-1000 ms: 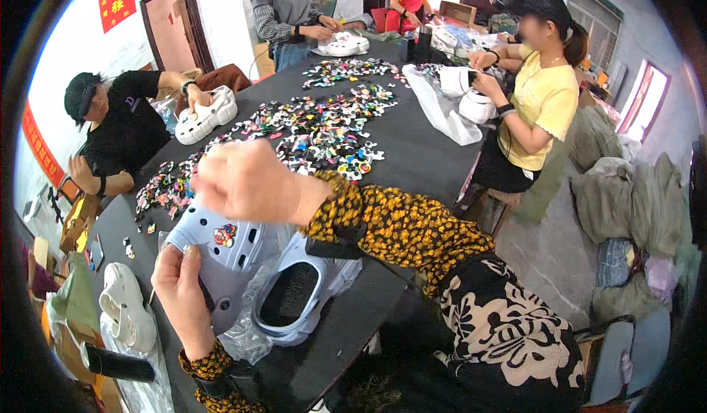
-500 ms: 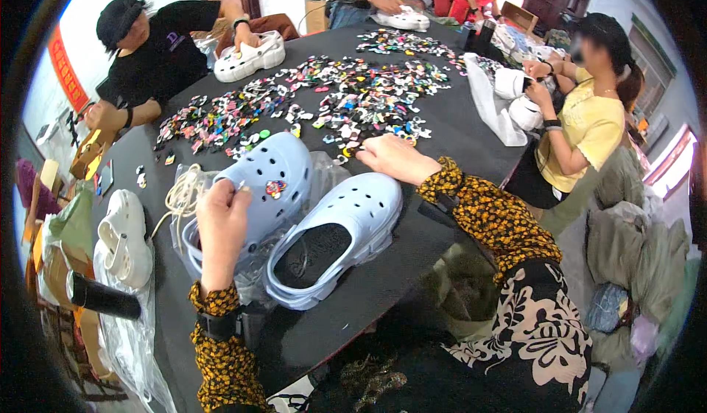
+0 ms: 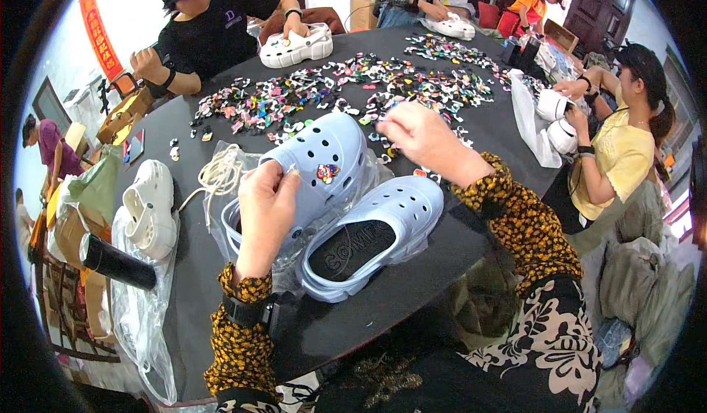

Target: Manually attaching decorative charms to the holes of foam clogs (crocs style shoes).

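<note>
Two light-blue clogs lie in front of me on clear plastic. My left hand (image 3: pixel 269 203) grips the left clog (image 3: pixel 324 137) at its opening edge, thumb and fingers closed. A colourful charm (image 3: pixel 327 173) sits on that clog's holed top, beside my thumb. Past the toe of the right clog (image 3: pixel 409 199), my right hand (image 3: pixel 427 137) hovers with its fingers drawn together. Its fingertips are a little blurred, and what they hold, if anything, cannot be made out. Beyond it spreads a heap of small colourful charms (image 3: pixel 287 98).
A white clog (image 3: pixel 149 207) and a black cylinder (image 3: pixel 118 262) lie on plastic at left, near a coil of cream cord (image 3: pixel 221 170). Co-workers around the dark table (image 3: pixel 390 288) handle white clogs (image 3: pixel 298 46). Bulky sacks (image 3: pixel 633 280) stand at right.
My right hand has lifted from the edge of the charm heap and come up, its fingers drawn in. My left hand stays on the left clog. The whole view has shifted.
</note>
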### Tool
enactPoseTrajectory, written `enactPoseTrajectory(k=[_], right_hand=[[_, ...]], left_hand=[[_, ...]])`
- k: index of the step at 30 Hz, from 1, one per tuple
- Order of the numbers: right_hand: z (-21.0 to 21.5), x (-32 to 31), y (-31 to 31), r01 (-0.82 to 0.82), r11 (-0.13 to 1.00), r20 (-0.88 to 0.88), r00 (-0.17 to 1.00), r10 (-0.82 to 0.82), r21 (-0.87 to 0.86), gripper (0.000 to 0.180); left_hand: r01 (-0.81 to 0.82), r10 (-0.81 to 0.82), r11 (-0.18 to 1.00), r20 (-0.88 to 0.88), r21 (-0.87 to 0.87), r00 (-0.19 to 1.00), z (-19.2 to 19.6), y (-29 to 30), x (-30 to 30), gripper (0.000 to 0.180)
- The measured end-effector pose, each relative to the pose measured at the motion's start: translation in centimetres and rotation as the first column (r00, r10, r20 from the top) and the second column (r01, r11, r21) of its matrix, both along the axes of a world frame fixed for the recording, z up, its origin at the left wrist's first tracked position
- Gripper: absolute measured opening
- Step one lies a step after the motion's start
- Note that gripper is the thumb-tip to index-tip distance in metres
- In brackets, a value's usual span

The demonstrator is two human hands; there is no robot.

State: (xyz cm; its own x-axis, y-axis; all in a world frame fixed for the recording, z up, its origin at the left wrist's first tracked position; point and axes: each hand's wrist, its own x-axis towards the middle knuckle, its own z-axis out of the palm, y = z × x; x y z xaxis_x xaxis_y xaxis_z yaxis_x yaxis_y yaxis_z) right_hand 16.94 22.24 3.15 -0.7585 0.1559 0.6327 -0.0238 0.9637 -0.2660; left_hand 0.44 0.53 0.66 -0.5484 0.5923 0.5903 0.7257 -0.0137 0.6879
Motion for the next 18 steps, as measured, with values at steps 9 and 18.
enactPoseTrajectory(k=[9, 18], right_hand=[[3.1, -5.0, -7.3, -0.017, 0.771, -0.241, 0.946, 0.219, 0.636, 0.019], [4.0, -4.6, -9.3, 0.022, 0.805, -0.444, 0.843, 0.304, 0.593, 0.023]], left_hand=[[0.009, -0.011, 1.0, 0.14, 0.01, 0.99, 4.0, -2.0, 2.4, 0.016], [0.15, -0.205, 0.971, 0.325, 0.186, 0.923, 5.0, -3.3, 4.1, 0.013]])
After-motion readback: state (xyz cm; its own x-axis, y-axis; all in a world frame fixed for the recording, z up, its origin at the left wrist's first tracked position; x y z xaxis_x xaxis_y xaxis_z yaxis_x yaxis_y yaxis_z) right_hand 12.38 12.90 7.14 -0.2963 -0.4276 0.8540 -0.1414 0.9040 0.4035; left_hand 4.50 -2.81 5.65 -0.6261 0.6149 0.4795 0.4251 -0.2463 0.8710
